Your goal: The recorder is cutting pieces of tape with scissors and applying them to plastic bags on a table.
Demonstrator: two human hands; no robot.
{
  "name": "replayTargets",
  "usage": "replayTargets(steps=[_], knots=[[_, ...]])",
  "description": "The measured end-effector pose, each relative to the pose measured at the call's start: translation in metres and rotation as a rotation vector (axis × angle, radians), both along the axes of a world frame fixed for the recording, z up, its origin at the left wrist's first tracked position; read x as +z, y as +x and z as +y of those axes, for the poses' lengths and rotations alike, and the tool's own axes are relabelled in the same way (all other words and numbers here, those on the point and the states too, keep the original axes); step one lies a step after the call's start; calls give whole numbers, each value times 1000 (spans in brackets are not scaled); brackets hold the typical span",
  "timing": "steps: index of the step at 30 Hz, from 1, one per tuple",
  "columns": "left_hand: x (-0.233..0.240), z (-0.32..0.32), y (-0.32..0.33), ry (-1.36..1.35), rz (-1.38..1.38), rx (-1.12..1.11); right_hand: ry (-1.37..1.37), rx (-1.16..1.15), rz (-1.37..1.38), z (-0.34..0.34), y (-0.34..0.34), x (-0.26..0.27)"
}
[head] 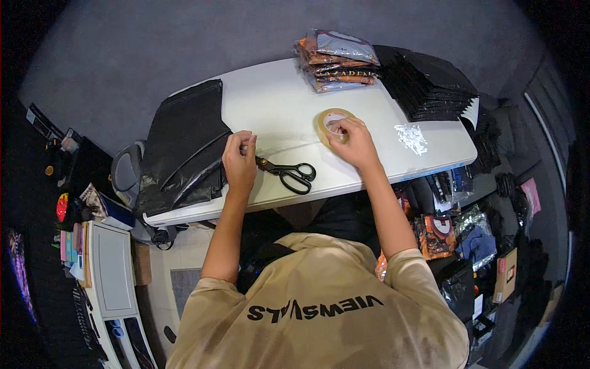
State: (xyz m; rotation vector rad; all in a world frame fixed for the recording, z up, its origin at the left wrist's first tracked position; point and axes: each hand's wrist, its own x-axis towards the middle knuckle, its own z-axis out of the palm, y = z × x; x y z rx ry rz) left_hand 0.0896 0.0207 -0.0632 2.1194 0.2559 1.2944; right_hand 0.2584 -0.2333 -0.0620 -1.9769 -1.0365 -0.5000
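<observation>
My right hand (354, 144) grips a roll of clear packing tape (324, 121), thumb and fingers at its core. From the roll a thin see-through strip of tape (290, 146) runs left across the white table. Its end meets the pinched fingertips of my left hand (239, 159). Black-handled scissors (298, 177) lie just right of my left hand, blades pointing left and partly hidden by it. Spread under and beyond that hand are black plastic mailing bags (184, 133). A scatter of small white strips (411, 139) lies right of my right hand.
Clear-bagged folded garments (339, 64) are stacked at the table's far edge. Beside them stands a thick stack of black plastic bags (428, 85). Below the table (272, 108), right, are more bagged garments (438, 237) and a cardboard box (505, 276). A white cabinet (112, 267) stands left.
</observation>
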Motion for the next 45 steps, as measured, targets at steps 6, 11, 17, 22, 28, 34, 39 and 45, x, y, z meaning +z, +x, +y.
replayTargets(steps=[6,11,17,22,28,34,39,45], knots=[[-5,5,-3,-255,134,-66,-21,9,-31,-1,1,-3],[-8,7,-4,-361,74,-152,-36,-9,-23,-1,4,-6],[-7,7,-6,-369,95,-156,-56,-30,-1,-1,4,-9],[-3,5,-7,-191,109,-73,-64,-22,2,-2,4,-8],[-3,6,-4,-18,1,-22,-58,-31,-10,-2,3,-8],[-12,12,-4,-297,97,-142,-42,-13,4,-1,3,-7],[-15,15,-9,-334,104,-203,-40,7,13,-2,4,-7],[-16,19,-12,-373,185,-225,4,89,74,-11,-2,7]])
